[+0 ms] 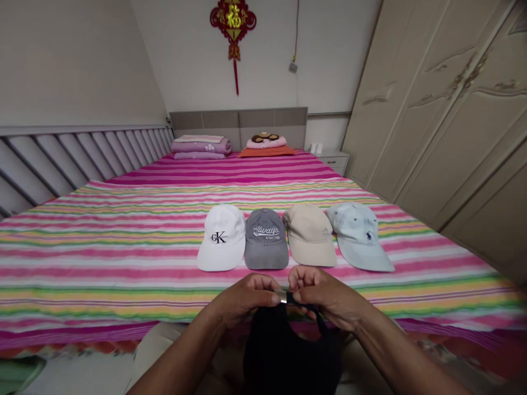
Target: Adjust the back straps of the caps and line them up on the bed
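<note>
A black baseball cap [290, 356] hangs below my hands at the near edge of the bed, its back opening turned upward. My left hand [251, 296] pinches the metal buckle [281, 296] of the cap's strap between thumb and fingers. On the other side of the buckle, my right hand [325, 293] grips the dark strap [292, 299]. Just beyond my hands, a row of caps lies on the bed: a white cap [223, 236], a grey cap [267, 238], a beige cap [310, 235] and a light blue cap [362, 236].
The caps lie on a striped bedspread [123, 247]. Folded purple bedding [201, 147] and a pink pillow [267, 142] are by the headboard [272, 118]. A railing [94, 151] runs along the left; a wardrobe [444, 109] and small nightstand [334, 161] stand right.
</note>
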The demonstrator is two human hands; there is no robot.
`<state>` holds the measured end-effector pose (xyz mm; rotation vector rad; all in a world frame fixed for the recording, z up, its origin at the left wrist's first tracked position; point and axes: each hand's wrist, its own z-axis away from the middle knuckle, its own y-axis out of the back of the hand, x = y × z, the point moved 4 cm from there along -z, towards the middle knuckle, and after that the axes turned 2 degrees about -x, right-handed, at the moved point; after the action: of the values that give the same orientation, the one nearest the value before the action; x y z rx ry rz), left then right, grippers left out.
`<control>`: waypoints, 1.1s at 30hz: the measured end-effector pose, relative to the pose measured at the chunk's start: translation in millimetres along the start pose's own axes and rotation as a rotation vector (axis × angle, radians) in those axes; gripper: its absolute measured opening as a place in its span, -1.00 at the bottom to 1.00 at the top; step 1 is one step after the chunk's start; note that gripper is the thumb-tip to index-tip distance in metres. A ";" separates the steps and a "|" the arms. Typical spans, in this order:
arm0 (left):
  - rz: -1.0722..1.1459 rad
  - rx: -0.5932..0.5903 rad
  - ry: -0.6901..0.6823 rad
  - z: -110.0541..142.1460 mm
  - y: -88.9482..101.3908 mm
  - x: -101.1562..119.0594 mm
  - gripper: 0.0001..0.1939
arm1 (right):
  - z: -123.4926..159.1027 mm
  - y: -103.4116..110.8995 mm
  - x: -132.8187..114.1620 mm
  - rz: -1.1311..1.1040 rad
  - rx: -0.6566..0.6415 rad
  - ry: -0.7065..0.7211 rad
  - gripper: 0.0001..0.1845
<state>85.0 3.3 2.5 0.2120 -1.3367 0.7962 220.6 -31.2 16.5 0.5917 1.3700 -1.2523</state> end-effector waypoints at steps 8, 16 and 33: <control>0.021 0.008 0.018 -0.7 0.6 -2.1 -0.77 | -1.4 -1.3 -2.1 0.036 0.044 0.005 -0.80; 0.069 0.052 0.040 -1.6 3.0 -6.1 -0.85 | -1.7 -2.3 -2.1 0.043 0.040 0.018 -0.80; 0.323 -0.003 -0.091 -1.3 27.3 12.5 -0.79 | -4.4 20.4 10.1 -0.221 -0.091 0.030 -0.69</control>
<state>69.2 28.7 5.6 0.0292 -1.4792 1.0659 234.7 -24.0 -0.6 0.4050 1.5407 -1.3527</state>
